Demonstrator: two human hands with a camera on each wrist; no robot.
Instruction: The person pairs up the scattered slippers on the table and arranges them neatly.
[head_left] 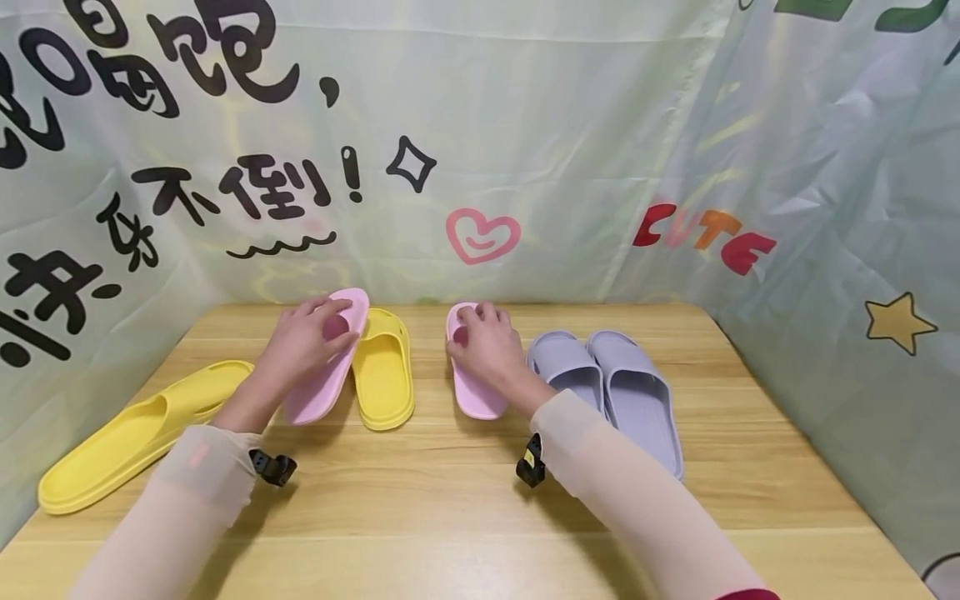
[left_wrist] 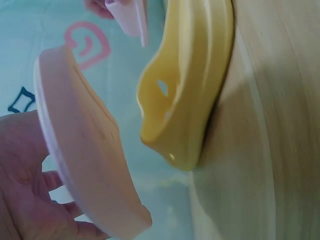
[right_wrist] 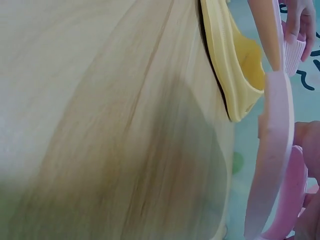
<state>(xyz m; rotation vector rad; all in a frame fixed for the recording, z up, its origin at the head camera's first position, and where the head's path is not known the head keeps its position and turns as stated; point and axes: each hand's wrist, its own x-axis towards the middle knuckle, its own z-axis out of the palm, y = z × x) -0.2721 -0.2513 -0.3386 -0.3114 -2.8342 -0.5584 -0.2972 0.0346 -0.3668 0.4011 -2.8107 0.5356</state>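
Observation:
My left hand (head_left: 303, 340) grips a pink slipper (head_left: 318, 393) by its strap, tilted and lifted over the table. In the left wrist view, a gap separates this slipper's sole (left_wrist: 92, 145) from the tabletop. A second pink slipper (head_left: 477, 398) is gripped at its strap by my right hand (head_left: 491, 343). The right wrist view shows its sole (right_wrist: 272, 155) raised off the wood too. Between the hands, close beside the left pink slipper, a yellow slipper (head_left: 385, 387) rests on the table, toe toward the back. Another yellow slipper (head_left: 112, 454) lies slanted at the left, partly behind my left forearm.
Two grey-purple slippers (head_left: 647, 404) stand side by side on the wooden table (head_left: 420, 508), right of my right hand; my forearm covers part of one. A printed cloth (head_left: 570, 108) with lettering and a pink heart (head_left: 483, 236) hangs behind and along both sides.

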